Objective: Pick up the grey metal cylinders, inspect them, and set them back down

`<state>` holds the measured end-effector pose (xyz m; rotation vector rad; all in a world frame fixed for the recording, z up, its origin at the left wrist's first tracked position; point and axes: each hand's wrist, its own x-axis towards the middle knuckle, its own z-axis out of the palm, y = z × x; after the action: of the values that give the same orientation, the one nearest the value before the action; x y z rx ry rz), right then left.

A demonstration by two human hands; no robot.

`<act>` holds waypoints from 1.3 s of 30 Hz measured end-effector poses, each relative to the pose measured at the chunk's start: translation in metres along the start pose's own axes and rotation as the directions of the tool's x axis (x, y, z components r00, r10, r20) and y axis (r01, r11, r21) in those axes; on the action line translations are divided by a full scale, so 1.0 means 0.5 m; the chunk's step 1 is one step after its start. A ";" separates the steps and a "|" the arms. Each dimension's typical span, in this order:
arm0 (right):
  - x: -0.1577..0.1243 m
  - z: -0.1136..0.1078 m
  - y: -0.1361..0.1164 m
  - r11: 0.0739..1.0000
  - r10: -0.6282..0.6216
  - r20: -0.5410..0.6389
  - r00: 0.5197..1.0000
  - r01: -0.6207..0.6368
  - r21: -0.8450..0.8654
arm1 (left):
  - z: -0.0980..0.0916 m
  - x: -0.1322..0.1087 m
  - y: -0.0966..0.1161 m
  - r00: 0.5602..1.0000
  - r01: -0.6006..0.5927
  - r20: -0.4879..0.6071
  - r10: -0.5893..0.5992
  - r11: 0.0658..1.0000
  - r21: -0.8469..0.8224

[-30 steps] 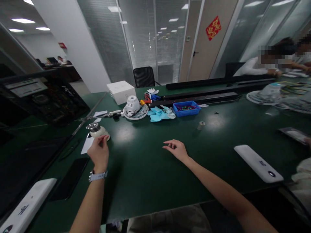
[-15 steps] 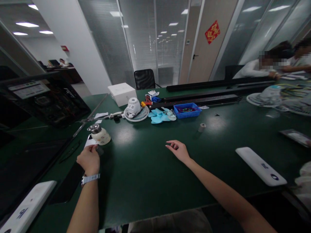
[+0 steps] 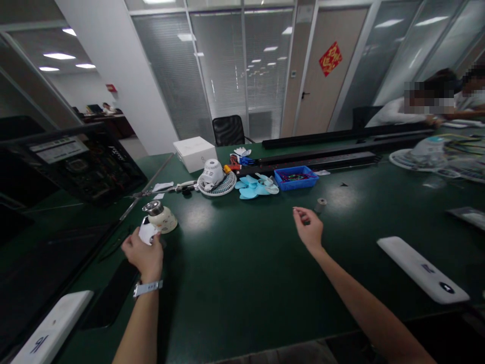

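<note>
My left hand, with a watch on the wrist, is closed round a white sheet of paper lifted off the green table. Just beyond it stands a small cream cup with a metal lid. My right hand hovers above the table with its fingers curled loosely and nothing in them. A small grey cylinder lies right beyond its fingertips.
A white fan motor on its grille, light blue fan blades, a blue tray of small parts and a white box sit further back. Long black bars cross the table. White flat devices lie right and left; people sit far right.
My left hand has drawn back from the cup and picked up the paper. My right hand has lifted and moved right and forward towards the grey cylinder.
</note>
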<state>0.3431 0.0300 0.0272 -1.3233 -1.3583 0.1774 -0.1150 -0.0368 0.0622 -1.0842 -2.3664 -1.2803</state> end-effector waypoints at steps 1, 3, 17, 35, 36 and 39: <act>0.023 -0.016 0.024 0.998 0.037 -0.127 0.991 -0.042 -0.038 | 0.001 -0.012 0.013 0.992 -0.075 -0.097 0.075 0.997 0.006; 0.064 -0.047 0.081 0.983 0.075 -0.301 0.951 -0.121 -0.138 | 0.013 -0.045 0.044 0.963 -0.202 -0.179 0.199 0.979 0.001; 0.129 -0.056 0.219 0.888 0.323 -0.118 0.939 -0.344 -0.306 | 0.100 -0.216 0.124 0.698 -0.474 0.375 0.610 0.786 -0.398; -0.115 0.128 -0.117 0.958 -0.101 0.702 0.705 -0.121 0.260 | 0.096 -0.261 0.163 0.583 -0.225 0.520 0.625 0.738 -0.636; -0.113 0.124 -0.117 0.953 -0.117 0.700 0.705 -0.118 0.278 | 0.101 -0.270 0.166 0.570 -0.200 0.534 0.625 0.736 -0.647; -0.104 0.113 -0.122 0.945 -0.143 0.651 0.746 -0.093 0.315 | 0.121 -0.294 0.176 0.535 -0.177 0.550 0.641 0.722 -0.669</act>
<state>0.2490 0.0023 0.0242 -0.9755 -1.8439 0.9016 0.0573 -0.0312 0.0049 -2.6826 -1.8845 -1.5104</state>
